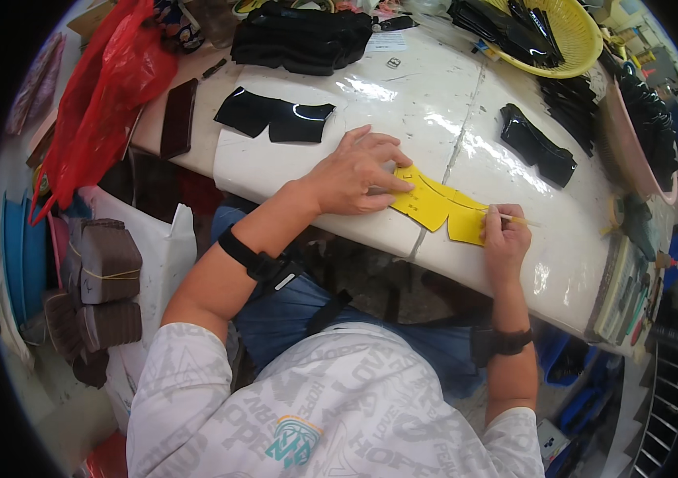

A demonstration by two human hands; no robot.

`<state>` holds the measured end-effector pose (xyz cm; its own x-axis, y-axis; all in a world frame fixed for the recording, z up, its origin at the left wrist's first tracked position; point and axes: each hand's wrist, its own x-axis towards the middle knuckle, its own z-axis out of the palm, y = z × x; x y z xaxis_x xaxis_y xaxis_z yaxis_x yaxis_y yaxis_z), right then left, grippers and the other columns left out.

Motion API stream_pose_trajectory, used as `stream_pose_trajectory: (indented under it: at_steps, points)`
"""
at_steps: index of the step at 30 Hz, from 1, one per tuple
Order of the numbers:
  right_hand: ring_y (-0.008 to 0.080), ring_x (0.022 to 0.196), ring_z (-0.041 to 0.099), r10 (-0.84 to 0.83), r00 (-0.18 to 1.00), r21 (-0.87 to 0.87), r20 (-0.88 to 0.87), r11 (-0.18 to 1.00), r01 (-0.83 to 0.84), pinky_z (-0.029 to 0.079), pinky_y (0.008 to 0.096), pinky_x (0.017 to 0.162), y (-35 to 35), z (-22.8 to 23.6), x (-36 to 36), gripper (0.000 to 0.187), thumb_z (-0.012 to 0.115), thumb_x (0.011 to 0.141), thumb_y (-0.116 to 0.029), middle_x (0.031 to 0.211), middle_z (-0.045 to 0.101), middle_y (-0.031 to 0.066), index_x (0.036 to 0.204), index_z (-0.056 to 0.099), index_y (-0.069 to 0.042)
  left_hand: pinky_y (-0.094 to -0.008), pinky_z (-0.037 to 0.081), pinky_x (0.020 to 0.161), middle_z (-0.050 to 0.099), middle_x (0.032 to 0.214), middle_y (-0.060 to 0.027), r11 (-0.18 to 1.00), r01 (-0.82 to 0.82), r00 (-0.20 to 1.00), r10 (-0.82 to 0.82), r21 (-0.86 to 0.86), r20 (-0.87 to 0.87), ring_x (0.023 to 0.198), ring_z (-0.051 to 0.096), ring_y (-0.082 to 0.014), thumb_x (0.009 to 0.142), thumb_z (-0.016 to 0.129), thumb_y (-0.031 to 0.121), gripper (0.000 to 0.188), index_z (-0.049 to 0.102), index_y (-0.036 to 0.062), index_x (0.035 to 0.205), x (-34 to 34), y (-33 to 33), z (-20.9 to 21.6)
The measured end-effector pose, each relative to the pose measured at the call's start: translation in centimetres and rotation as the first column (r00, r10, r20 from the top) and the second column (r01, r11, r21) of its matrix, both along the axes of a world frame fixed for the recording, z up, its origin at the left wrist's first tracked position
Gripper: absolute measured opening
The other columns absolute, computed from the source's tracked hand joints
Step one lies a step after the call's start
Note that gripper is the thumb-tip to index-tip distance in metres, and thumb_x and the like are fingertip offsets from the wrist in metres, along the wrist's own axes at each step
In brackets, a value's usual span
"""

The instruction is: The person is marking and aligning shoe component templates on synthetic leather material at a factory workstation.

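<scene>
I have a flat, bright yellow, curved panel with a V-shaped notch in its near edge (428, 205) lying close to the front edge of a glossy white tabletop (555, 267), across the table's dark seam. My right hand (506, 243) pinches a thin, pale, pen-like stick (520, 219) between thumb and fingers, over the panel's right end. My left hand (353, 177) grips nothing; its fingers are spread, with thumb and forefinger resting on the panel's left end.

The panel looks thin and light, probably stiff card or plastic sheet; I can't tell which. I expect it to lie flat under little pressure, yet to slide or pivot easily on this slick surface, so pressing down with spread fingertips seems sounder than pinching. To lift it, I would take the broad ends and spare the narrow part above the notch, which is likeliest to crease.

Beyond my left hand lies a shiny black notched piece (273, 117); beyond my right, a glossy black curved strip (538, 146). Both look thin and more supple than the panel, perhaps slippery. Farther off sit a thick pile of black pieces (299, 40), surely heavier together, and a round yellow plastic basket (590, 49) holding more black strips.
</scene>
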<state>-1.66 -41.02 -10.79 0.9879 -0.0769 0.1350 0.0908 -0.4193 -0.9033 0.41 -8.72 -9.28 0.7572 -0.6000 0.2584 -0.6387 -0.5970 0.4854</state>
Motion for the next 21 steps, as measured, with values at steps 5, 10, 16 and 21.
stream_pose_trajectory:
  at_steps: [5, 10, 16, 21]
  points:
    - [0.0061, 0.059, 0.057, 0.045, 0.998, -0.004, -0.039, 0.999, -0.045, 0.044, 0.0215, 0.054, -0.4, -0.1, -0.1, 0.011, 0.064, 0.102, -0.011, 0.074, 0.065, 0.0036, 0.097, 0.061, -0.002, -0.0597, 0.020, 0.124, 0.062, 0.136, -0.0030, 1.000, 0.002, 1.000, -0.002, 0.002, -0.005, 0.142, 0.045, -0.0300, 0.083, 0.075, 0.018, 0.035, 0.080, 0.0286, 0.116, 0.1, -0.1, 0.0]
    - [0.0064, 0.059, 0.057, 0.050, 0.997, -0.092, -0.066, 0.994, -0.056, 0.044, 0.0218, 0.053, -0.4, 0.4, 0.1, 0.011, 0.063, 0.102, -0.010, 0.074, 0.065, 0.0039, 0.097, 0.061, -0.001, -0.0594, 0.019, 0.125, 0.061, 0.137, -0.0031, 1.000, -0.010, 1.000, 0.010, 0.019, -0.011, 0.142, 0.044, -0.0299, 0.083, 0.075, 0.018, 0.034, 0.080, 0.0281, 0.116, 0.0, -0.1, 0.1]
    - [0.0068, 0.057, 0.057, -0.015, 1.000, -0.150, 0.009, 0.989, 0.017, 0.042, 0.0226, 0.051, -1.0, 0.0, 0.2, 0.011, 0.061, 0.102, -0.010, 0.069, 0.063, 0.0035, 0.096, 0.060, -0.001, -0.0592, 0.019, 0.125, 0.061, 0.137, -0.0033, 1.000, 0.000, 1.000, 0.000, 0.004, -0.014, 0.142, 0.044, -0.0297, 0.083, 0.074, 0.018, 0.034, 0.080, 0.0276, 0.115, 0.0, -0.2, 0.1]
    - [0.0069, 0.055, 0.057, -0.022, 1.000, -0.172, -0.008, 0.985, 0.020, 0.042, 0.0232, 0.049, -0.8, 0.2, 0.2, 0.011, 0.061, 0.103, -0.010, 0.068, 0.063, 0.0038, 0.096, 0.060, -0.002, -0.0597, 0.019, 0.124, 0.061, 0.137, -0.0033, 1.000, -0.004, 1.000, 0.004, 0.010, -0.018, 0.142, 0.044, -0.0300, 0.083, 0.074, 0.018, 0.034, 0.080, 0.0276, 0.116, 0.0, 0.1, -0.1]
